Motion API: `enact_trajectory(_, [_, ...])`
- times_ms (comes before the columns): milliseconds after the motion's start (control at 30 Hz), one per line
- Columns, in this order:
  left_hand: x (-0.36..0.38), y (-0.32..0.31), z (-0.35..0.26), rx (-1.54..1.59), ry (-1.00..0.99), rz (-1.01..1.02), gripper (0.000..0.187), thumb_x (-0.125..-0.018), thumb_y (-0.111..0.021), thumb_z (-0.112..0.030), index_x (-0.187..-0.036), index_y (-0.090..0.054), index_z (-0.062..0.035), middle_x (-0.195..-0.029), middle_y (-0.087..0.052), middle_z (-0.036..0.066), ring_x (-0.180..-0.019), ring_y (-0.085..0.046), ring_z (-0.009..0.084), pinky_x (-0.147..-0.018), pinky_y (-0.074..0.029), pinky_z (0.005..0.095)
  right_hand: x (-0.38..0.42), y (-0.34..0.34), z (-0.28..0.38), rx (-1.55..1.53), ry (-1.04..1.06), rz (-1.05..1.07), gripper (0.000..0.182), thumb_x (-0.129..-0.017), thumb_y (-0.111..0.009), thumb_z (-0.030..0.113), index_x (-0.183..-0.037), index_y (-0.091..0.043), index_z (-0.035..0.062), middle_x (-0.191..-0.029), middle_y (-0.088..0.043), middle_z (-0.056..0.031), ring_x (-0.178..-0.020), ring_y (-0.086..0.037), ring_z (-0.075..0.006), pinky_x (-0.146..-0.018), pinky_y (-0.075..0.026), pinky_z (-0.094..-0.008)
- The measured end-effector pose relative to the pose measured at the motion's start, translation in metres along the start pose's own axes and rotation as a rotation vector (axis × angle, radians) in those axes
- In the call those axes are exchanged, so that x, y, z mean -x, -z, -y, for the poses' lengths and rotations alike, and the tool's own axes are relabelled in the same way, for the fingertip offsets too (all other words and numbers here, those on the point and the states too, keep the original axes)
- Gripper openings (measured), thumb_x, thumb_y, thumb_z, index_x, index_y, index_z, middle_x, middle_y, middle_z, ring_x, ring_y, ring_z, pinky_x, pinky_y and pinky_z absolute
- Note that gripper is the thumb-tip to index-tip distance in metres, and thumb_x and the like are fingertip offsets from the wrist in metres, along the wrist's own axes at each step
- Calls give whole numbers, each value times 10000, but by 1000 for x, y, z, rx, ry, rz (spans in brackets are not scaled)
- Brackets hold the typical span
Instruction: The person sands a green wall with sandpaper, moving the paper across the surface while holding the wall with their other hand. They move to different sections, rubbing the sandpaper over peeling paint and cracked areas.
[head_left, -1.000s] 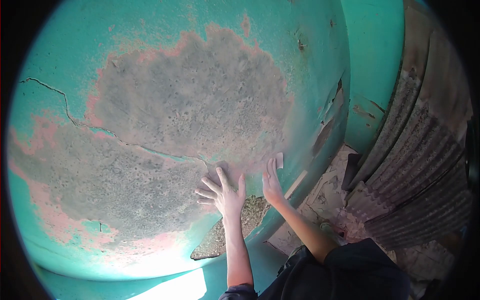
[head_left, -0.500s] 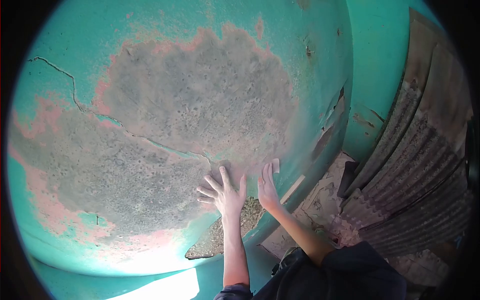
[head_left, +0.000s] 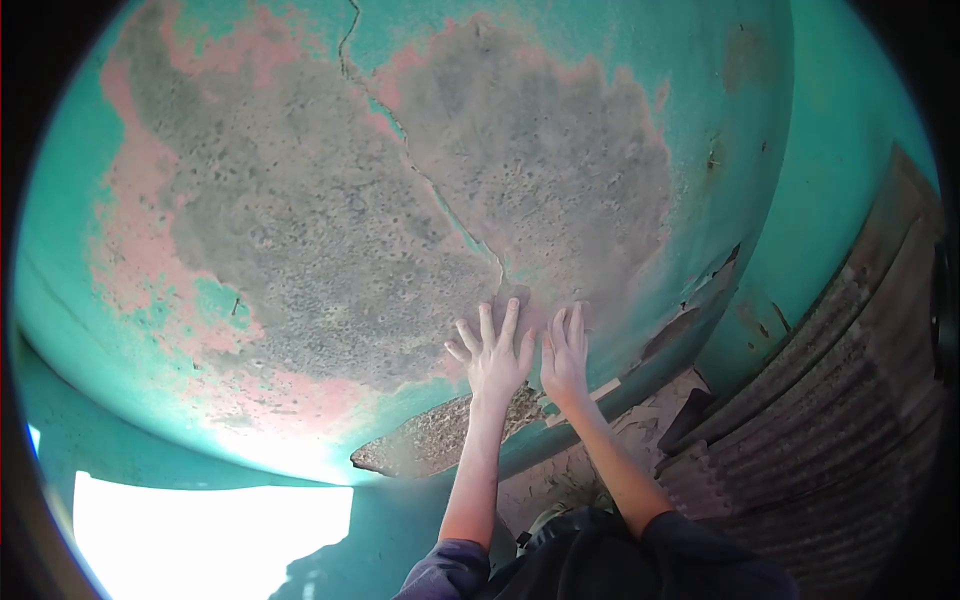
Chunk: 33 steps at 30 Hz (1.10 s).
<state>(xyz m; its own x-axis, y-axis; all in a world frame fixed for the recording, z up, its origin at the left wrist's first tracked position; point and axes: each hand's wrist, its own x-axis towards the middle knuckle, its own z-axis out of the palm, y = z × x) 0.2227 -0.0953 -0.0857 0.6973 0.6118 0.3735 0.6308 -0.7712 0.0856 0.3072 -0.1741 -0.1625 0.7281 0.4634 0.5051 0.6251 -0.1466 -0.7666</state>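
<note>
though pink rims it, the cracked wall patch (head_left: 560, 160) is pitted grey.

Single view, worn on head. Looks forward and down over forearms (head_left: 472, 480). Faces wall (head_left: 690, 60), near enough to show pits in grey patch (head_left: 300, 220). Catches left hand (head_left: 496, 370) and right hand (head_left: 566, 368) just below centre, sheets (head_left: 810, 440) lower right, glare (head_left: 200, 540) lower left. Sees wide, bending wall edges into curves.

The turquoise wall (head_left: 640, 35) bears a pitted grey patch (head_left: 550, 150) edged in pink, split by a jagged crack (head_left: 440, 196) running far to near.
</note>
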Motion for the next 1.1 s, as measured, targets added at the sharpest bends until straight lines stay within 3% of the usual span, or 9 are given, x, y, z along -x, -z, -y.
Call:
enact_trajectory(67, [12, 6, 2, 16, -50, -21, 690, -955, -561, -505, -1569, -356, -265, -1640, -184, 233, -1459, -59, 607, -1102, -68, 772, -7, 6, 4, -28, 70, -53, 545, -1047, -428, 199, -1519, -323, -53, -1566, -194, -383, -1465, -172, -546, -1176, -207, -566])
enact_trajectory(267, [50, 28, 19, 218, 124, -218, 755, -937, -647, -389, -1580, -322, -162, -1648, -127, 249, -1485, -18, 564, -1140, -83, 714, -31, 17, 47, -168, 170, -16, 557, -1035, -442, 177, -1550, -317, 8, -1585, -176, -367, -1467, -159, -550, -1182, -196, -567])
enact_trajectory(400, [50, 59, 47, 193, 196, -340, 743, -941, -654, -362, -1578, -328, -161, -1654, -95, 252, -1483, -17, 564, -1159, -109, 670, -37, 2, 75, -56, 331, 12, 565, -1013, -448, 144, -1555, -329, 36, -1598, -198, -333, -1461, -182, -554, -1174, -192, -599])
enact_trajectory(467, [52, 70, 61, 179, 223, -381, 738, -944, -652, -362, -1578, -330, -164, -1655, -90, 252, -1483, -18, 564, -1160, -116, 665, -13, -7, 77, 184, 362, 140, 588, -984, -462, 112, -1556, -340, 52, -1599, -232, -308, -1457, -215, -548, -1161, -194, -639])
enact_trajectory(767, [70, 97, 111, 179, 291, -462, 723, -955, -642, -368, -1583, -324, -201, -1656, -112, 240, -1487, -68, 550, -1162, -159, 647, -48, -6, 162, 188, 694, 158, 645, -922, -508, 121, -1547, -366, 53, -1592, -320, -228, -1472, -261, -482, -1167, -197, -644])
enact_trajectory(833, [76, 98, 118, 188, 294, -490, 723, -955, -640, -370, -1583, -323, -204, -1656, -118, 238, -1487, -79, 549, -1163, -164, 642, -34, -20, 157, 122, 693, 103, 645, -914, -508, 110, -1538, -368, 28, -1588, -323, -233, -1470, -260, -488, -1171, -196, -638])
enact_trajectory(933, [82, 105, 127, 188, 329, -459, 729, -955, -639, -373, -1586, -316, -203, -1657, -113, 238, -1486, -82, 552, -1169, -167, 631, -3, -54, 121, 325, 605, 138, 680, -892, -508, 103, -1541, -336, -7, -1598, -293, -242, -1484, -216, -493, -1176, -169, -651])
enact_trajectory(1000, [88, 110, 132, 200, 356, -380, 739, -948, -645, -373, -1586, -314, -203, -1656, -114, 239, -1485, -84, 554, -1172, -173, 625, -5, -58, 136, 275, 601, 85, 692, -885, -510, 103, -1543, -327, -9, -1601, -284, -242, -1488, -204, -493, -1179, -158, -652])
enact_trajectory(1100, [94, 103, 142, 240, 328, -470, 709, -942, -637, -373, -1571, -349, -219, -1649, -149, 237, -1469, -122, 571, -1130, -214, 673, -27, -50, 177, 231, 613, 21, 713, -870, -512, 99, -1547, -318, -9, -1608, -266, -241, -1493, -184, -494, -1186, -138, -650])
